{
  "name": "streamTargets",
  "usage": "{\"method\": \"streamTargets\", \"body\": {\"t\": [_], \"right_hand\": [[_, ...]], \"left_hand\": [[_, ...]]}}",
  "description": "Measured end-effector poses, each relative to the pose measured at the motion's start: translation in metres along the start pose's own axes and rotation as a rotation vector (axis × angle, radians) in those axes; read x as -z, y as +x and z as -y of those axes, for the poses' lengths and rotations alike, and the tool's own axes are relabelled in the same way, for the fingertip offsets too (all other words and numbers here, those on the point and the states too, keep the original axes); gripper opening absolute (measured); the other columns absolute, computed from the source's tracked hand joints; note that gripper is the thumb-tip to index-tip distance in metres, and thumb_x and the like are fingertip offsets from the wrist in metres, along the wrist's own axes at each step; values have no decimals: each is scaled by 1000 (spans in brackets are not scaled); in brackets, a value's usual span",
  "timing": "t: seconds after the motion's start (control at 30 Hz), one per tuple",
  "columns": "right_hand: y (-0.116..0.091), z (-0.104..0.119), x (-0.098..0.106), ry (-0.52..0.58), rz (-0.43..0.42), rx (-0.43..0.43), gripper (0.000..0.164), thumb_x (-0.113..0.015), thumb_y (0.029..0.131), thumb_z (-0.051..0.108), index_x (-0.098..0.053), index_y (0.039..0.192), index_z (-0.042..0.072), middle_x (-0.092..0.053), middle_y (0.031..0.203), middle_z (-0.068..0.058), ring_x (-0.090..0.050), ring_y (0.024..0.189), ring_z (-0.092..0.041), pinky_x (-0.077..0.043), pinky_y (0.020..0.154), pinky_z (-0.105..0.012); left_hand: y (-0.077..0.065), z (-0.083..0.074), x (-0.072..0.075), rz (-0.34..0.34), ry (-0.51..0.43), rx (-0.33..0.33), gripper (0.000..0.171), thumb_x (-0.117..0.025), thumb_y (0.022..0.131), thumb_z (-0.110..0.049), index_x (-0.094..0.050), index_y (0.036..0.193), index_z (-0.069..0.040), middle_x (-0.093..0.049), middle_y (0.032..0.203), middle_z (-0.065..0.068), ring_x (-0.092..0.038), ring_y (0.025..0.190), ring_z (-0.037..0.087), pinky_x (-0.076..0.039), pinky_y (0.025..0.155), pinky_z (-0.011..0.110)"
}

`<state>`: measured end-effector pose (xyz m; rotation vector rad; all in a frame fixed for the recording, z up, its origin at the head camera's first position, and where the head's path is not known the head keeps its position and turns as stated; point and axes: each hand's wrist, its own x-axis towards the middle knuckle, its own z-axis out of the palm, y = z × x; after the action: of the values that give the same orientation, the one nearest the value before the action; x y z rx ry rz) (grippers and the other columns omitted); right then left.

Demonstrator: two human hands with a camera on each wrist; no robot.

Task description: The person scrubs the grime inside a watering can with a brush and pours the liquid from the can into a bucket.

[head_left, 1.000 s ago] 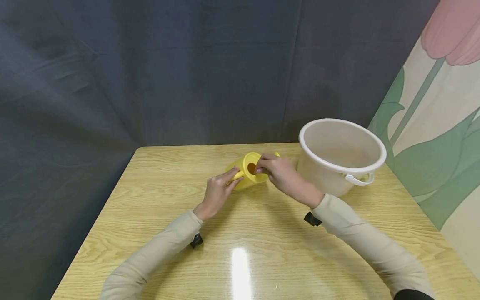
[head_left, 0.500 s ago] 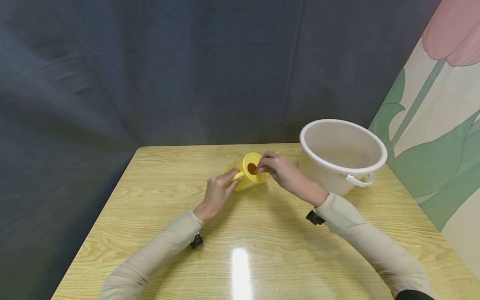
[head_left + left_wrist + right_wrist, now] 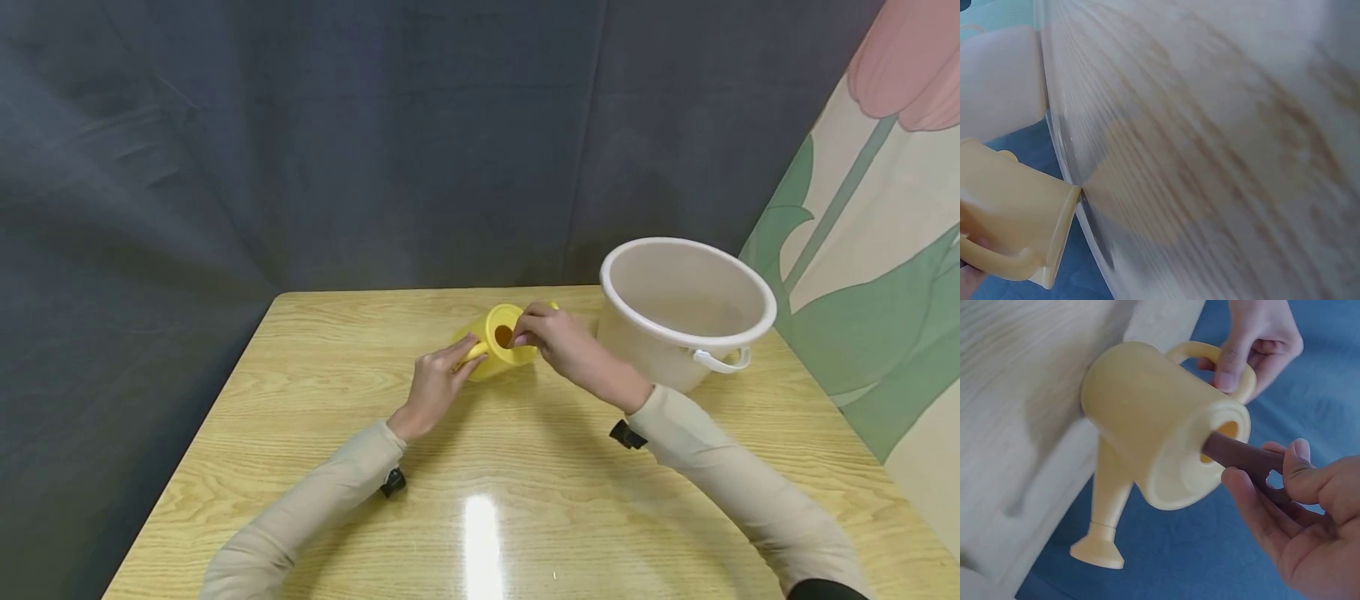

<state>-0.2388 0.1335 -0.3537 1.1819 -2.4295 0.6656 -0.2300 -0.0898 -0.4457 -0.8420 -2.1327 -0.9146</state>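
A yellow watering can (image 3: 480, 367) is tilted over the wooden table, its round top opening turned toward me. My left hand (image 3: 435, 383) grips its looped handle (image 3: 1249, 381). In the right wrist view, my right hand (image 3: 1316, 519) pinches a brown flat piece with a hole (image 3: 1241, 455) between thumb and fingers. The tip of that piece reaches into the opening, and its inner end is hidden. From the can's side the spout (image 3: 1110, 494) extends to a flared head. The left wrist view shows the can's body (image 3: 1016, 194) and part of the handle.
A large white bucket (image 3: 645, 333) with a white handle stands on the wooden table (image 3: 337, 333), just right of my right hand. A dark curtain (image 3: 412, 150) hangs behind the table. At the right is a wall with painted flowers (image 3: 862, 250).
My right hand and wrist have shifted very slightly at the opening. My left hand and the watering can stay in place.
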Motion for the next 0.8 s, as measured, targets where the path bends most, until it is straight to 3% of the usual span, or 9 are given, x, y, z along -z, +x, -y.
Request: {"method": "streamTargets", "body": {"t": [0.2, 0.5, 0.7, 0.8], "right_hand": [[0, -1, -7, -13, 51, -23, 4, -71, 89, 6, -72, 87, 3, -65, 89, -9, -67, 81, -24, -60, 69, -35], [-1, -3, -10, 18, 29, -69, 8, -70, 93, 8, -72, 93, 1, -65, 97, -12, -66, 78, -22, -58, 66, -35], [-2, -1, -15, -60, 22, -138, 13, -71, 94, 13, -71, 98, 1, -65, 96, -10, -65, 77, -22, -58, 66, -39], [-2, 0, -20, -119, 3, -159, 13, -69, 93, 12, -70, 98, 0, -65, 92, -10, -65, 75, -22, -56, 59, -37]], "left_hand": [[0, 0, 0, -2, -1, 10, 32, -75, 87, -5, -68, 115, 8, -65, 112, 26, -67, 101, 35, -57, 84, 31], [-1, -1, 1, 0, 6, 17, 33, -75, 87, -6, -67, 116, 8, -65, 113, 27, -67, 101, 35, -57, 83, 32], [0, -1, 0, 1, 7, 20, 33, -75, 87, -6, -67, 116, 8, -65, 113, 26, -67, 101, 35, -57, 83, 31], [0, -2, 1, 2, -3, 26, 33, -75, 87, -6, -67, 116, 8, -64, 114, 27, -67, 101, 35, -57, 83, 30]]}}
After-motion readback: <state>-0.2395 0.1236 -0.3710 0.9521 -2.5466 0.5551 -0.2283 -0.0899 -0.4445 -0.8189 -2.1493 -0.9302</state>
